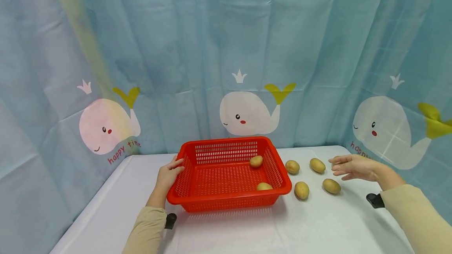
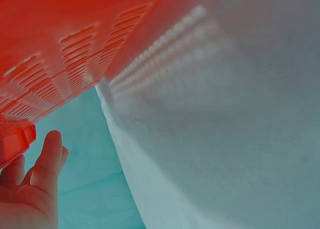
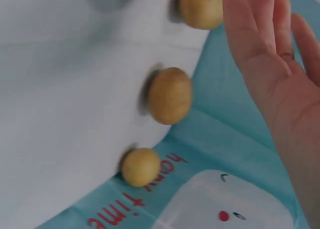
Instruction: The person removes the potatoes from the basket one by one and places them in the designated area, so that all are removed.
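Note:
A red plastic basket (image 1: 229, 198) with slotted walls stands on the table, holding two potatoes, one potato (image 1: 256, 161) at the back right and another (image 1: 264, 186) near the front right. My left hand (image 1: 168, 175) grips its left rim, fingertips over the edge; the left wrist view catches part of this hand (image 2: 35, 189) beside the red rim. To the right, my right hand (image 1: 356, 167) hovers above the table with its fingers extended and nothing held. Under and beside it lie loose potatoes, the nearest potato (image 1: 331, 185) just below the fingers. Another potato (image 1: 336, 157) is mostly hidden behind the hand.
More potatoes lie between basket and right hand: a potato (image 1: 292, 166) by the basket's right wall, a potato (image 1: 317, 165) farther back and a potato (image 1: 301, 190) nearer the front. A blue whale-print curtain (image 1: 197, 120) borders the white table (image 1: 226, 234) at back and sides.

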Demonstrator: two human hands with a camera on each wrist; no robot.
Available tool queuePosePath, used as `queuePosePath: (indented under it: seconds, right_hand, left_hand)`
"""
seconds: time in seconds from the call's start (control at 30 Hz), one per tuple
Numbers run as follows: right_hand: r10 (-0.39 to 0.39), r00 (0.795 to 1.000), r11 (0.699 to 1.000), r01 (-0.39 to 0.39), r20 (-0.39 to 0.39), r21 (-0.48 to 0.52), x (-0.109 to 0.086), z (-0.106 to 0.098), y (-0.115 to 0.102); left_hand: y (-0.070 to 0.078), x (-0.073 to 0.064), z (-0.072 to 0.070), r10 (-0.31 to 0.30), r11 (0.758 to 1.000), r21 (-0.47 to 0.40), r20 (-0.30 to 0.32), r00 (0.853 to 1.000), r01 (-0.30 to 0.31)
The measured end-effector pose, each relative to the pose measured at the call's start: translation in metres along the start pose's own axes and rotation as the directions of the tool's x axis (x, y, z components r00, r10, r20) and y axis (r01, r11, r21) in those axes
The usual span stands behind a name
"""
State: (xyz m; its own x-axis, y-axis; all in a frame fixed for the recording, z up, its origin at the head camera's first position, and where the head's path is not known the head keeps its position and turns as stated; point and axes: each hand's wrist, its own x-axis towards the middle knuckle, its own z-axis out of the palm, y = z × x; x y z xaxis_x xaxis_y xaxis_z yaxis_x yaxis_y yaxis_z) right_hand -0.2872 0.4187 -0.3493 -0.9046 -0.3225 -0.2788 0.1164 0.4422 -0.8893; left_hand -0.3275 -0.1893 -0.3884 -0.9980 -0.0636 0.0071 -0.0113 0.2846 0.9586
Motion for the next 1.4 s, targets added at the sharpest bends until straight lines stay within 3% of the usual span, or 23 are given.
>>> queuePosePath:
  seconds: [0.43,0.9,1.4]
  right_hand:
    - [-0.006,0.991,1.000,0.010,0.137,-0.027,0.024,0.010,-0.074]
    - [-0.010,0.983,1.000,0.011,0.184,-0.004,0.073,0.042,-0.121]
    - [0.114,0.923,0.993,-0.102,0.369,-0.052,0.133,0.094,-0.155]
  left_hand:
    - [0.001,-0.003,0.002,0.013,1.000,0.012,-0.007,1.000,-0.013]
    - [0.000,-0.002,0.001,0.021,1.000,0.019,-0.012,1.000,-0.021]
    - [0.000,-0.002,0.001,0.025,1.000,-0.001,-0.030,0.999,-0.025]
